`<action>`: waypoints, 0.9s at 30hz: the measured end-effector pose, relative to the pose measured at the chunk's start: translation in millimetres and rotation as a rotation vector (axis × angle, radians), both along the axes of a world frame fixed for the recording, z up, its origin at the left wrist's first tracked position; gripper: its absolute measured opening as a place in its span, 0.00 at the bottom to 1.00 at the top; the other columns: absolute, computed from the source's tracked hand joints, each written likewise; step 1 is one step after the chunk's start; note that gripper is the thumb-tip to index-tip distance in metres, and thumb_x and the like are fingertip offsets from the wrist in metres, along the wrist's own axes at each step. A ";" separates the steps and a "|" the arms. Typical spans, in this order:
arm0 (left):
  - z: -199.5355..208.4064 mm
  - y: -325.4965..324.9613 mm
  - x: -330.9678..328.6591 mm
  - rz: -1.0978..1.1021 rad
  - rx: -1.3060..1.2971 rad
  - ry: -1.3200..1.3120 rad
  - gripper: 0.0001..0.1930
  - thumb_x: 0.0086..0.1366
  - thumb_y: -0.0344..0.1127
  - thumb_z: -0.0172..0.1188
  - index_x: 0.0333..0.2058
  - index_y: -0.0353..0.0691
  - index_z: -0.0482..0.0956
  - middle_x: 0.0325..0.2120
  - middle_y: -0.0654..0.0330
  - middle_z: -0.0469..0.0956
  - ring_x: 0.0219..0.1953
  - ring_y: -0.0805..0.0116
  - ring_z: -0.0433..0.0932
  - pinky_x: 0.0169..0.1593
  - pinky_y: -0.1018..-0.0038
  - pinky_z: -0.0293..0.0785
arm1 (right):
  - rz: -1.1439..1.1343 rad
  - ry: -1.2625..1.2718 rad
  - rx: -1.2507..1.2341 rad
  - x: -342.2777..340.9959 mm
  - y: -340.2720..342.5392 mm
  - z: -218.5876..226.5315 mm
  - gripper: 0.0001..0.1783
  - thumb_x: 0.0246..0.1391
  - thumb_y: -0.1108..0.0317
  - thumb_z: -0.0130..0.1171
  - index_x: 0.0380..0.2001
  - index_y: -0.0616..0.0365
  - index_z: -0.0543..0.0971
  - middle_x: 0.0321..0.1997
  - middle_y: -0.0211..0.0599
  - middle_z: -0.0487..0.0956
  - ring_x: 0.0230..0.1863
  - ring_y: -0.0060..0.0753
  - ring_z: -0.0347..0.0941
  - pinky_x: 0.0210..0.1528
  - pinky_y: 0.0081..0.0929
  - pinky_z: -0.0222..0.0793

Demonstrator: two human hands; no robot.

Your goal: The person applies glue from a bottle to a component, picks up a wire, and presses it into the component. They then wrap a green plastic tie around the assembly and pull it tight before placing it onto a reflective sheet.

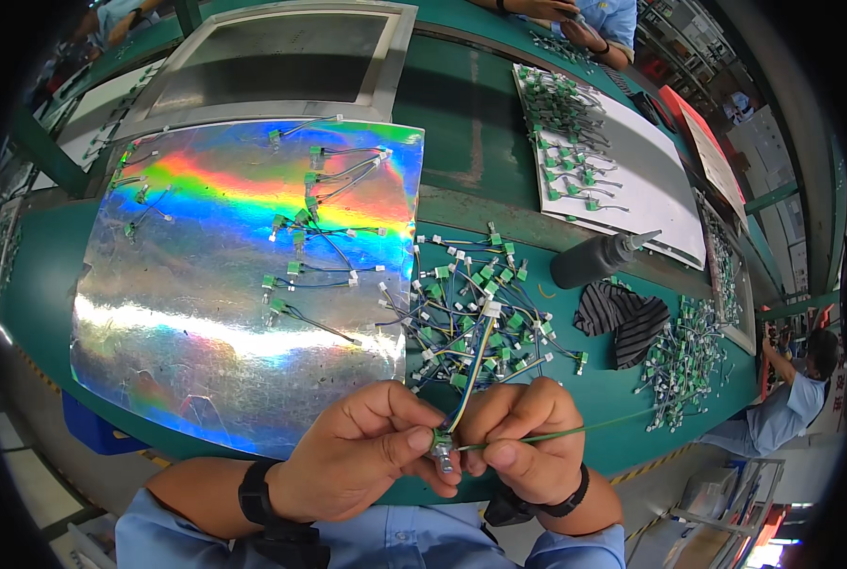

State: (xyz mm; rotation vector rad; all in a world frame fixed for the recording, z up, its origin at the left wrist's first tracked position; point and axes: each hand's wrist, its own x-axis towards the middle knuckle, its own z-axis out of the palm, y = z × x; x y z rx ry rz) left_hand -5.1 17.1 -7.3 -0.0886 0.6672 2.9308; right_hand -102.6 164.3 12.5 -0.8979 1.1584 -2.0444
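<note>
— So, what do the hands have hold of?

— Both are closed on one small part low in the middle of the view. The left hand [362, 450] pinches a little green component [441, 446] with a metal shaft between thumb and fingers. The right hand [523, 441] is curled against it, touching the left, and grips the wires.

— Which wires?

— A thin lead of yellow, blue and white wires [474, 365] rises from the component to a white plug [491, 308]. A single green wire [575, 431] runs off to the right from under the right thumb.

— And around them?

— Just beyond the hands, on the green surface [461, 114], lies a loose pile of the same wired components [471, 299]. To its left lies a shiny rainbow sheet [205, 313] with a few more leads spread on it. To the right lie a black bottle [599, 258] on its side, a striped cloth [627, 322] and a second heap of parts [684, 365].
</note>
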 end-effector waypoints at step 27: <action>-0.6 -2.1 -1.8 -0.017 -0.063 -0.023 0.07 0.64 0.28 0.46 0.40 0.36 0.66 0.33 0.50 0.73 0.37 0.60 0.75 0.38 0.65 0.76 | -0.021 -0.165 0.039 -0.6 -3.9 2.2 0.08 0.52 0.76 0.52 0.31 0.58 0.63 0.25 0.44 0.70 0.22 0.26 0.67 0.25 0.21 0.64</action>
